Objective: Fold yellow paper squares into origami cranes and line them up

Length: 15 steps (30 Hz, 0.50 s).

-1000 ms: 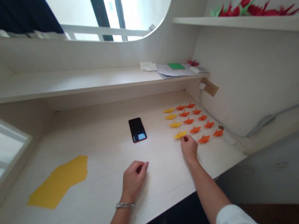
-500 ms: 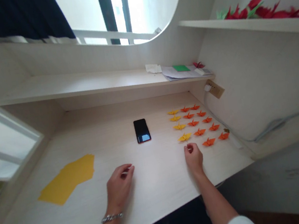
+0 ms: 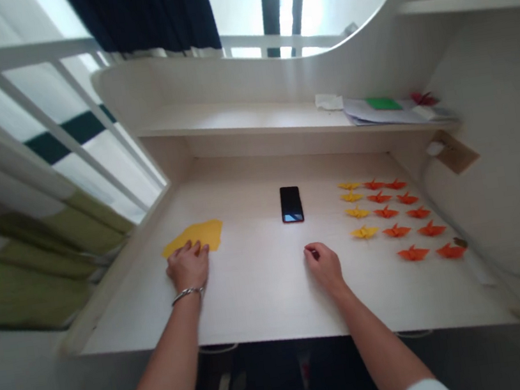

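Observation:
My left hand [image 3: 189,266] rests on the near edge of the yellow paper sheets [image 3: 209,231], fingers spread and touching the top. The sheets lie overlapped on the left of the desk. My right hand [image 3: 324,265] is curled closed just above the desk, right of the middle; nothing shows between its fingers. Beyond and to its right stand folded paper cranes in columns: yellow cranes [image 3: 364,232] in the column nearest the hand, orange cranes [image 3: 396,231] in the columns further right.
A black phone [image 3: 291,203] lies on the desk beyond my right hand. A shelf [image 3: 249,116] along the back bears papers and a green square [image 3: 383,103]. A wall socket [image 3: 454,151] with a plug and a cable are at the right. White railings [image 3: 57,130] border the left side.
My left hand has moved left and forward from bare desk onto the yellow paper. My right hand has shifted left, away from the cranes, still curled. The view has turned left.

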### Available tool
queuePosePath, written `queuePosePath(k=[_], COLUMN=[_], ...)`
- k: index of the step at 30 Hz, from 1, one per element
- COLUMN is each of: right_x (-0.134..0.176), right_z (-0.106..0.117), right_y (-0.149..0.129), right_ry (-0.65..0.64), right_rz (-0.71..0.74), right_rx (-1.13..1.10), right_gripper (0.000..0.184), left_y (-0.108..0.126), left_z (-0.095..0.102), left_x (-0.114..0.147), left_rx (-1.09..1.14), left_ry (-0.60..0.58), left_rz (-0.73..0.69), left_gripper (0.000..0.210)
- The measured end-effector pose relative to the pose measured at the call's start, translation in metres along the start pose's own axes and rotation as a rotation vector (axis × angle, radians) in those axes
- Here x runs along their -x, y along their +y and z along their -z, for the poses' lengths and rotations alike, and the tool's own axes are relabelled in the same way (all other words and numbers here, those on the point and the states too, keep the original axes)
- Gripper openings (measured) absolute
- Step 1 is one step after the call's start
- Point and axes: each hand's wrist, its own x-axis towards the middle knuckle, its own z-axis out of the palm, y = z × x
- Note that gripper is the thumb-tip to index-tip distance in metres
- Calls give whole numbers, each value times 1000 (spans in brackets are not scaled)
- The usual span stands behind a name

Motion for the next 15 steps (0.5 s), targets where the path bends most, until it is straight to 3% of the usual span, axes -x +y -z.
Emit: queuePosePath(k=[15], right_x=[1], right_z=[5], right_y=[15], right_ry=[-29], right_rz=[14], right_rx=[-28], right_gripper=[26], left_y=[7], left_z=[6], left_x=[0], left_rx=[128], left_ry=[23], left_rz=[169], left_gripper=[29])
